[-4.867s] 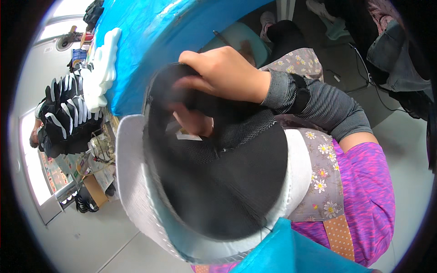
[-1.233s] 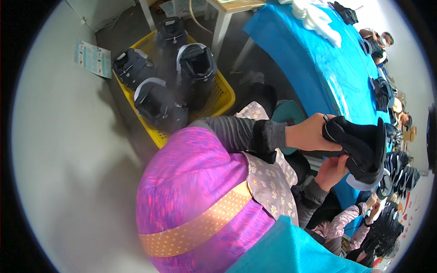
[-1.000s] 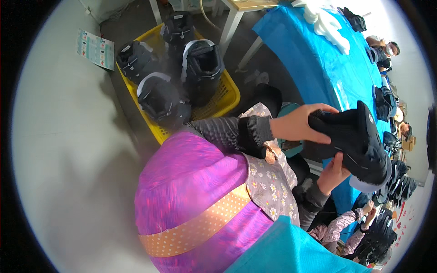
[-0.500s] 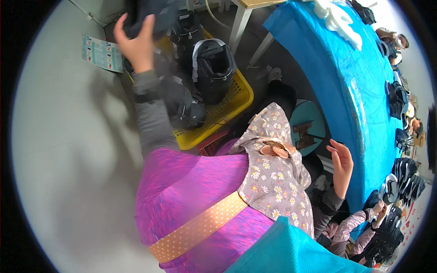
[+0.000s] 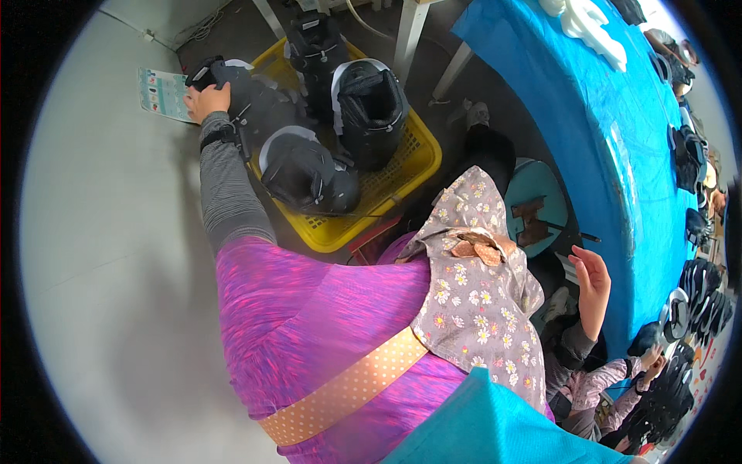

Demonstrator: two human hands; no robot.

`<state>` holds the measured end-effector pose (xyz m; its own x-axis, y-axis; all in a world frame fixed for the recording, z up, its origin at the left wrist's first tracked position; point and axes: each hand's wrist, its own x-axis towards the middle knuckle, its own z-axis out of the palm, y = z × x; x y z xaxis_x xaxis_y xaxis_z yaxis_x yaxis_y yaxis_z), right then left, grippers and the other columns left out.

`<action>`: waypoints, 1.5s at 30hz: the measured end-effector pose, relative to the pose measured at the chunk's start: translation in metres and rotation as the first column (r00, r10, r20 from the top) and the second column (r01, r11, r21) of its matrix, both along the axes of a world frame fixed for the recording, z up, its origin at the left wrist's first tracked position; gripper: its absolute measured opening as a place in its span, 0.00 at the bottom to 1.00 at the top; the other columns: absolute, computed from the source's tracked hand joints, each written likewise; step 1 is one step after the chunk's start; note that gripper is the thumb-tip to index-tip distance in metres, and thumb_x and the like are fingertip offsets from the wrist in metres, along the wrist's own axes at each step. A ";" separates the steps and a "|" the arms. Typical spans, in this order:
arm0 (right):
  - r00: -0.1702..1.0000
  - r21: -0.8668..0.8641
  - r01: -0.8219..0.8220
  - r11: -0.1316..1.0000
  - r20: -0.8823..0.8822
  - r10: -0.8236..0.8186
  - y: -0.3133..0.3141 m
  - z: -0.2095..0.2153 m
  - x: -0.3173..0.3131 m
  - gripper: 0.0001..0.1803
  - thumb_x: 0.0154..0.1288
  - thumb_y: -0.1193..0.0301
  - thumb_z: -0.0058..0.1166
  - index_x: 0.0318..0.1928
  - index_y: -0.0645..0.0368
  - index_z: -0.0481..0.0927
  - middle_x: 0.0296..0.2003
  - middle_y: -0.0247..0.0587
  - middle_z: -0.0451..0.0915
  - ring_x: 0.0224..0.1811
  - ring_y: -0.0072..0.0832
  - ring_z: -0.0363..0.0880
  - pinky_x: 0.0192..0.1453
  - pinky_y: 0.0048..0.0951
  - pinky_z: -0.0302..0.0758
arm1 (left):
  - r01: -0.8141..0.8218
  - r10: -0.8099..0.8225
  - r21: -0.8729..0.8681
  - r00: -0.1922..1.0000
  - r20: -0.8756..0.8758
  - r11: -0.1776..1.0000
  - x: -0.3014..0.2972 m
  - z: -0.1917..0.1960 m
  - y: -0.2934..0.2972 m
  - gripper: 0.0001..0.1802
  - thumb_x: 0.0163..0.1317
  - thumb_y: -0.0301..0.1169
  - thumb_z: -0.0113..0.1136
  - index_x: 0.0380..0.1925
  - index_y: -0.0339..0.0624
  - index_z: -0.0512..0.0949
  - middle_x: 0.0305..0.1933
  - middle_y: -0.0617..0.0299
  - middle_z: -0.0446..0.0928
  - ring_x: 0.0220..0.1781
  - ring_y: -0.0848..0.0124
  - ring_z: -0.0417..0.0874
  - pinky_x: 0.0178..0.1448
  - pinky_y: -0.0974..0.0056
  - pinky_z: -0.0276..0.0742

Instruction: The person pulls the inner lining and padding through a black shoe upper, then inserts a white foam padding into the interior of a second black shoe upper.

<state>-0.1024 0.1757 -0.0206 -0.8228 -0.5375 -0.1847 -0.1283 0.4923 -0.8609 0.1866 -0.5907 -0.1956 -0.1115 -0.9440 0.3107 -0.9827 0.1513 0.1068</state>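
My left hand (image 5: pixel 207 102) reaches out to the far left, its fingers closed on a black, hollow, cap-like fabric piece (image 5: pixel 205 74). That piece sits on a dark stack (image 5: pixel 267 108) at the left corner of a yellow plastic basket (image 5: pixel 313 233). Three other stacks of similar black pieces stand in the basket: a near one (image 5: pixel 297 174), a right one (image 5: pixel 371 100) and a far one (image 5: pixel 315 46). Some have white rims. My right hand (image 5: pixel 593 298) is raised beside the blue-covered table, empty, with its fingers apart and slightly curled.
A pale wall (image 5: pixel 100 232) with a printed sheet (image 5: pixel 161 94) stands close on the left. The blue table cover (image 5: pixel 572 131) curves along the right, bearing black pieces and a white bundle (image 5: pixel 591 27). A teal stool (image 5: pixel 545 185) stands below it. Another person's hands (image 5: pixel 653 362) work at lower right.
My left hand has come down and nearer with the black piece, from above the basket's far left side onto the corner stack. My right hand has barely moved.
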 end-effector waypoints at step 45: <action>0.988 0.162 0.046 0.986 0.137 -0.068 0.006 -0.012 -0.006 0.10 0.75 0.76 0.51 0.52 0.68 0.78 0.51 0.39 0.82 0.54 0.26 0.80 0.61 0.26 0.73 | 0.225 0.459 0.771 0.692 -0.557 0.596 0.016 -0.012 -0.021 0.61 0.44 0.74 0.64 0.71 0.45 0.65 0.70 0.54 0.69 0.63 0.57 0.75 0.64 0.51 0.71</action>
<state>-0.1089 0.1821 -0.0324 -0.8107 -0.4453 -0.3802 0.0213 0.6264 -0.7792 0.2027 -0.6113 -0.2079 -0.0764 -0.8187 -0.5690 -0.5732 -0.4309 0.6969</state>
